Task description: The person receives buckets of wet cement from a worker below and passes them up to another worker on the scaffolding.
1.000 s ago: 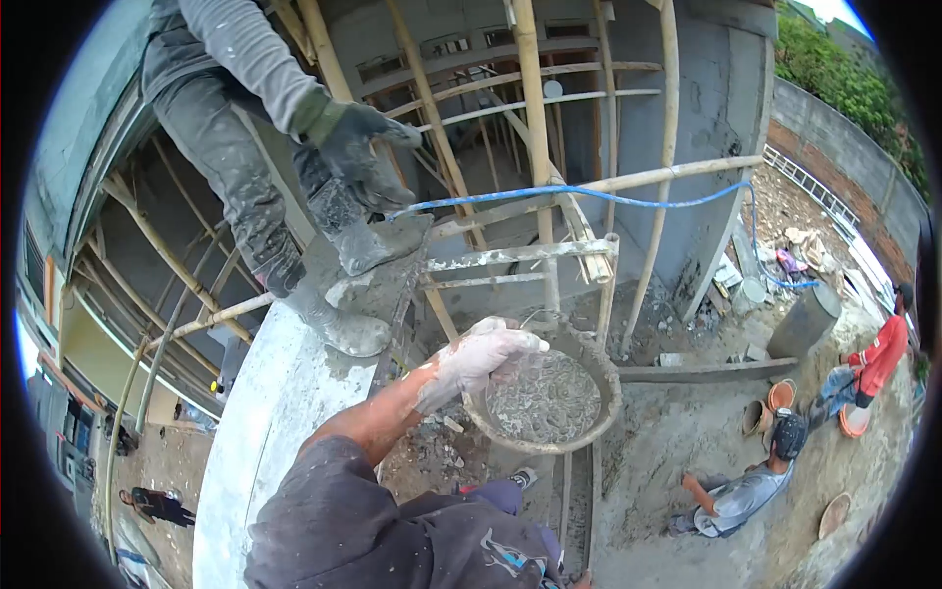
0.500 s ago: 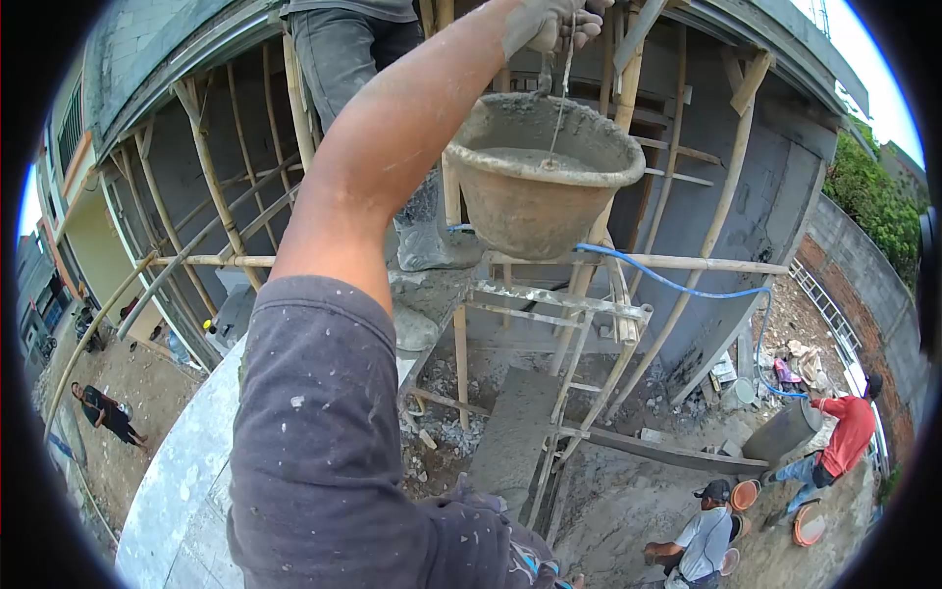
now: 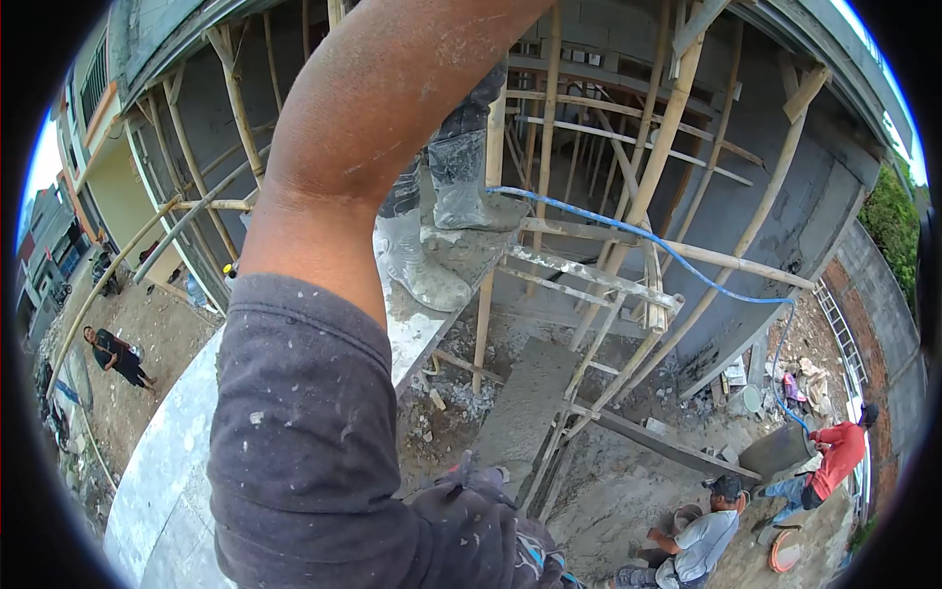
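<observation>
My left arm (image 3: 339, 147) crosses the view, bent at the elbow and raised, with its grey, mortar-spotted sleeve (image 3: 299, 422) below. The left hand lies beyond the top edge, so what it holds or touches is hidden. No part of my right hand shows. Close behind my raised forearm, a person in mortar-caked boots (image 3: 427, 270) stands on a cement-smeared platform (image 3: 432, 329). The bucket is out of sight.
Bamboo poles (image 3: 667, 128) and a scaffold frame (image 3: 599, 280) stand ahead, with a blue hose (image 3: 638, 233) across them. Below, one person in grey (image 3: 708, 540) crouches near buckets; another in red (image 3: 839, 447) stands by a drum (image 3: 775, 454). A person (image 3: 118, 358) is at far left.
My left hand, earlier gripping at the handle and cord of a mortar bucket, has gone up out of view, and so has the bucket. The view has tilted down; the crouching person has shifted.
</observation>
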The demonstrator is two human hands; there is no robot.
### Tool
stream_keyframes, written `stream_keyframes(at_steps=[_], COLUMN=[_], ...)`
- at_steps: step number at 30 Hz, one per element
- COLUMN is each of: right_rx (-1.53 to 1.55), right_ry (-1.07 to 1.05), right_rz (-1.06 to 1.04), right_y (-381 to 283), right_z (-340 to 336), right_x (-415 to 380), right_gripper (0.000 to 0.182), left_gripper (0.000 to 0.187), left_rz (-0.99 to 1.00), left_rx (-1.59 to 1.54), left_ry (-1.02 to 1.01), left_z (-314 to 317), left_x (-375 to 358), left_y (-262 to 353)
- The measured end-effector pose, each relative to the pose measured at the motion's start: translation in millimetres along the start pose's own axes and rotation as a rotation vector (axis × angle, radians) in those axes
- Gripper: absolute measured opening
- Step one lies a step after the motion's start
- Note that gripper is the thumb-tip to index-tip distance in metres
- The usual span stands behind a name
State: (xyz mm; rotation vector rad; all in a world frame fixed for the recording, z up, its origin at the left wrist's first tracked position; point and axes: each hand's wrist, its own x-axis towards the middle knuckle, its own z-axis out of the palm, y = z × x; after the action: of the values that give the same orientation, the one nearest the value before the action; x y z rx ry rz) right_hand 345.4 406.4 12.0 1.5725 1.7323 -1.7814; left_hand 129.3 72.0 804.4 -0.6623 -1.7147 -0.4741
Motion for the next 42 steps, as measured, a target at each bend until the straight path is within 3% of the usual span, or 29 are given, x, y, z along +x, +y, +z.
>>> stream_keyframes(at_steps=[4,7,9,10,11,12,15,17,19,20,22,24,28,32,34,36,39,42], right_rx=[-0.009,0.065,0.054,0.041,0.021,0.017,0.100,-0.084,-0.035,-0.016,0.137,0.243,0.263,0.231,0.289,0.282,0.301,0.346], right_ry=[-0.005,-0.075,-0.062,-0.030,-0.003,-0.067,0.079,0.102,0.145,0.156,0.161,0.250,0.282,0.209,0.183,0.214,0.199,0.225], right_rz=[-0.010,-0.057,-0.161,-0.183,-0.281,-0.087,-0.109,-0.105,-0.036,-0.013,0.063,0.177,0.266,0.268,0.169,0.107,0.030,0.008], right_y=[-1,1,20,-9,-27,-12,7,28,66,80,94,124,142,145,130,101,62,56], right_z=[-12,-21,-19,-16,-13,-15,-12,-21,-26,-26,-30,-27,-24,-11,-4,1,-4,-2], right_x=[7,25,62,22,-8,18,4,-7,-21,-28,-61,-74,-102,-92,-87,-83,-88,-88], right_gripper=[0.035,0.038,0.049,0.049,0.049,0.047,0.044,0.044,0.045,0.045,0.042,0.041,0.040,0.040,0.041,0.042,0.044,0.043], left_gripper=[0.015,0.024,0.053,0.090,0.069,0.065,0.056,0.048,0.025,0.033,0.031,0.029,0.028,0.028,0.025,0.024,0.025,0.026], left_rz=[0.026,-0.185,-0.349,-0.690,-0.884,-1.033,-1.459,-1.670,-1.741,-1.870,-2.087,-2.201,-2.177,-2.048,-2.011,-1.994,-1.951,-1.821], left_rx=[-0.097,-0.256,-0.403,-0.644,-0.689,-0.788,-0.651,-0.589,-0.343,-0.240,0.017,-0.021,-0.008,-0.163,-0.319,-0.534,-0.612,-0.661], left_ry=[-0.057,-0.326,-0.393,-0.577,-0.690,-0.751,-0.912,-0.979,-1.232,-1.237,-1.500,-1.643,-1.724,-1.572,-1.469,-1.252,-1.236,-1.371], left_z=[1,22,64,73,85,103,148,157,134,111,66,22,18,88,134,173,208,212], left_x=[-43,-87,-156,-184,-219,-260,-410,-522,-679,-721,-755,-771,-768,-752,-743,-707,-660,-653], left_y=[19,-6,-34,-31,-30,-37,-51,-54,-87,-70,-38,-20,-35,-71,-91,-78,-45,-20])
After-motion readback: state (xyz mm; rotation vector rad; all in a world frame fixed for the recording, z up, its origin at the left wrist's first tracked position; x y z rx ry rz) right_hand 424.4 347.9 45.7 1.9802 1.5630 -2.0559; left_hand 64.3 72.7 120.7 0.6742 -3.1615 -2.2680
